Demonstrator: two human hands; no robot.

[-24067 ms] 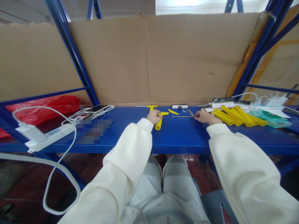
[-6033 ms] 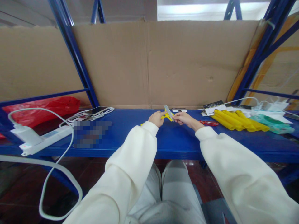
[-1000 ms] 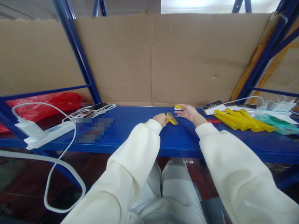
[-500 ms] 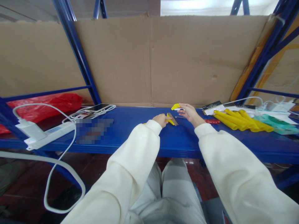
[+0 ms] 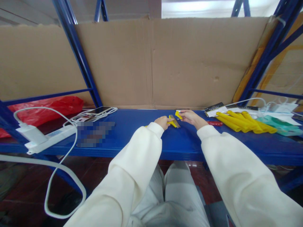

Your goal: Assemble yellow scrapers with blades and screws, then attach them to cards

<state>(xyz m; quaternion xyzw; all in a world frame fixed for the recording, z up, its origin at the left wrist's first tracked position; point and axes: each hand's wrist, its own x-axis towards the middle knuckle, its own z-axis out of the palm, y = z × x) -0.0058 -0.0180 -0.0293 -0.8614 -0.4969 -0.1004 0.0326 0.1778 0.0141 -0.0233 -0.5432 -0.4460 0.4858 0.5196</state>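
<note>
My left hand (image 5: 162, 122) is closed around the yellow handle of a scraper (image 5: 174, 121), whose wide metal blade points away to the right. In my right hand (image 5: 191, 118) a small yellow plastic piece (image 5: 178, 115) is pinched between the fingertips, just above and to the right of the blade. The piece and the scraper look slightly apart. Behind my right wrist lies a red-handled tool (image 5: 215, 123), probably a screwdriver; its front part is hidden by my hand.
Several yellow tubes (image 5: 246, 121) lie on the blue shelf (image 5: 137, 138) at right, beside a black-and-white card (image 5: 214, 109) and a green packet (image 5: 279, 125). On the left are a white power strip (image 5: 53, 138), a phone (image 5: 101, 110), cables and a red bag (image 5: 47, 108). Cardboard (image 5: 189, 63) closes the back.
My right hand has lowered and turned the small yellow piece, bringing it nearer the scraper blade, and its fingers have drawn together. My left hand and the scraper stay nearly still.
</note>
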